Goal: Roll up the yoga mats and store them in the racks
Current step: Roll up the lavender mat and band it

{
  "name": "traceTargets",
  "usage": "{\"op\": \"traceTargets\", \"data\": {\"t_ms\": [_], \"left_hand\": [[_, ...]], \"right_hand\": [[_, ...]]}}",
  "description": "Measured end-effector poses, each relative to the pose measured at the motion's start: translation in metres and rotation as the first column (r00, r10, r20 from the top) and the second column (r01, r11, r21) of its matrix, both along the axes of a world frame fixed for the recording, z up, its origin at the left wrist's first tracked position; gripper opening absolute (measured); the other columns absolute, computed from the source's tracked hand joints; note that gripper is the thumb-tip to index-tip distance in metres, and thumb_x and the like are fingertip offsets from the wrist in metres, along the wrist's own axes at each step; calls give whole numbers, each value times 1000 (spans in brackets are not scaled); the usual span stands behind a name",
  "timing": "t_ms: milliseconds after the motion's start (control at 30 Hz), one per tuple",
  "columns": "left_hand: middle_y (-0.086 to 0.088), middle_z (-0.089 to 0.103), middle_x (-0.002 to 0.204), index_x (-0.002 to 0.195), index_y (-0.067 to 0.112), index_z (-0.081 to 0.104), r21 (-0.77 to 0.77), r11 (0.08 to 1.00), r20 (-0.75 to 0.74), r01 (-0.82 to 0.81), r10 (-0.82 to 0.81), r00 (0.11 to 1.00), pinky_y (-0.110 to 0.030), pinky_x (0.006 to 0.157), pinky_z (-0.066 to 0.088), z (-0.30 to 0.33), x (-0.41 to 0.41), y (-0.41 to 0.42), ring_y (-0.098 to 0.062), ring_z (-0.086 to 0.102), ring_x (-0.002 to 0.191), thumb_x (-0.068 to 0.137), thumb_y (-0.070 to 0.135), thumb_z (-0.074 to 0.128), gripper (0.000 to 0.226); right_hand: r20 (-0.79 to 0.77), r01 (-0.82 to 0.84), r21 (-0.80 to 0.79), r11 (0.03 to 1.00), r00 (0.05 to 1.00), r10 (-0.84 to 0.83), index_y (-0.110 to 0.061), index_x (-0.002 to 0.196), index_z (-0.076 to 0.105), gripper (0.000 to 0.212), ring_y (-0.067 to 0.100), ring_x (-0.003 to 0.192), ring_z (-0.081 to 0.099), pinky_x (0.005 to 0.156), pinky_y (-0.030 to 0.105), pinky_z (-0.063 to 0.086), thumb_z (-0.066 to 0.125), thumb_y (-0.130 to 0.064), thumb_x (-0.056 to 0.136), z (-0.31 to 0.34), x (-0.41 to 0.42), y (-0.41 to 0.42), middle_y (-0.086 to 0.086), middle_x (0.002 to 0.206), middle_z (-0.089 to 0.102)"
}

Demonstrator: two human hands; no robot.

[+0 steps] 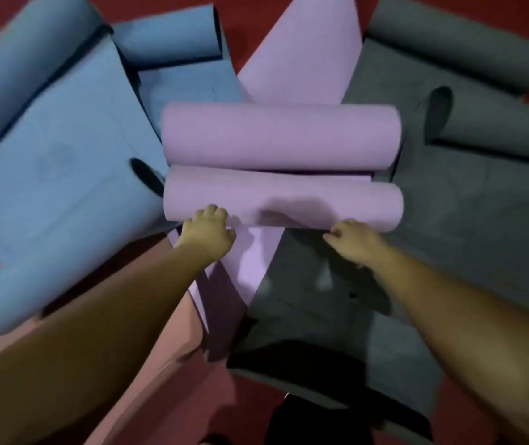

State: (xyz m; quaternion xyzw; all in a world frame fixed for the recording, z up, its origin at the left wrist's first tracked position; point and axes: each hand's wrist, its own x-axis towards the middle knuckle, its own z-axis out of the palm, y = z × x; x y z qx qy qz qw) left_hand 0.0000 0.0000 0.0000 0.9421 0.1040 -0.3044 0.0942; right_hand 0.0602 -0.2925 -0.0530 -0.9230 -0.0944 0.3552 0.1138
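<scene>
Matt, smooth foam-like lilac mat rolls (282, 200), matt blue mats (64, 175) faintly mottled, dull grey mats (449, 200) with finer grain, flat matt red floor (250, 30)

Two lilac mat rolls (281, 136) lie side by side w/ flat lilac mat underneath. Blue mats (64, 162) curl at left. Grey mats (468, 200) half-rolled at right.

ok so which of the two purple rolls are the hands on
The nearer purple roll; left hand and right hand are at its near edge. The farther purple roll is untouched.
</scene>
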Motion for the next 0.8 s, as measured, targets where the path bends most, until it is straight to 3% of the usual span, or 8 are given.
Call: {"op": "traceTargets", "data": {"t_ms": [133, 233, 300, 467, 533, 600, 700, 800], "left_hand": [[-9, 15, 163, 151, 11, 27, 114, 993, 7, -27, 26, 1000, -47, 114, 24, -59, -11, 6, -31, 20, 146, 102, 38, 43, 59], [-8, 17, 163, 152, 12, 28, 114, 993, 86, 7, -17, 996, -45, 116, 19, -85, -25, 8, -29, 18, 147, 102, 38, 44, 58], [-9, 20, 163, 150, 9, 33, 109, 990, 168, 95, -112, 979, -45, 117, 16, -87, -27, 7, -29, 17, 149, 101, 34, 45, 56], [-8, 19, 164, 147, 9, 39, 64, 988, 297, 140, -153, 943, -45, 120, 4, -85, -16, -6, -27, 11, 152, 103, 36, 41, 51], [-5, 12, 166, 149, 12, 33, 74, 988, 228, 135, -149, 962, -48, 120, 3, -87, -9, -10, -26, 5, 153, 103, 44, 34, 56], [-4, 7, 166, 152, 14, 26, 99, 987, 110, 128, -139, 984, -52, 118, 12, -91, -8, -8, -26, 6, 152, 102, 53, 27, 63], [-8, 5, 166, 157, 15, 12, 160, 976, -70, 151, -141, 988, -53, 114, 20, -97, -25, -8, -31, 15, 149, 98, 65, 20, 77], [-9, 4, 166, 158, 17, 0, 196, 955, -146, 221, -195, 970, -51, 116, 18, -100, -49, -14, -34, 17, 148, 95, 72, 14, 85]], "right_hand": [[43, 11, 58, 998, 999, -13, -12, 140, 48, 59, 33, 133, 42, 108, 43, 37, 50, -51, 96, -56, 56, 44, 12, 150, 41], [40, 69, 88, 994, 997, -73, -19, 153, 29, 71, 31, 143, 30, 115, 46, 27, 38, -61, 96, -92, 68, 65, 5, 160, 27], [80, 3, -36, 999, 997, -1, -21, 155, 23, 73, 33, 140, 31, 113, 48, 24, 29, -64, 97, -106, 52, 66, 9, 158, 29], [311, -131, -151, 980, 935, 173, -13, 135, 51, 62, 34, 126, 40, 104, 45, 28, 31, -58, 98, -106, -27, 45, 13, 137, 48], [371, -193, -90, 977, 904, 213, -10, 107, 68, 57, 35, 124, 42, 100, 45, 29, 35, -55, 96, -107, -59, 30, 16, 135, 49], [315, -258, -4, 966, 917, 246, -9, 91, 70, 59, 38, 126, 47, 99, 45, 33, 35, -56, 94, -107, -85, 18, 22, 140, 49], [183, -265, 42, 963, 950, 253, -12, 97, 63, 57, 35, 99, 62, 79, 37, 43, 28, -58, 92, -100, -104, 10, 16, 107, 67], [403, -132, 208, 969, 914, 38, -11, 105, 66, 40, 35, 98, 61, 81, 40, 48, 50, -46, 92, -92, -78, 27, 14, 105, 67]]}}
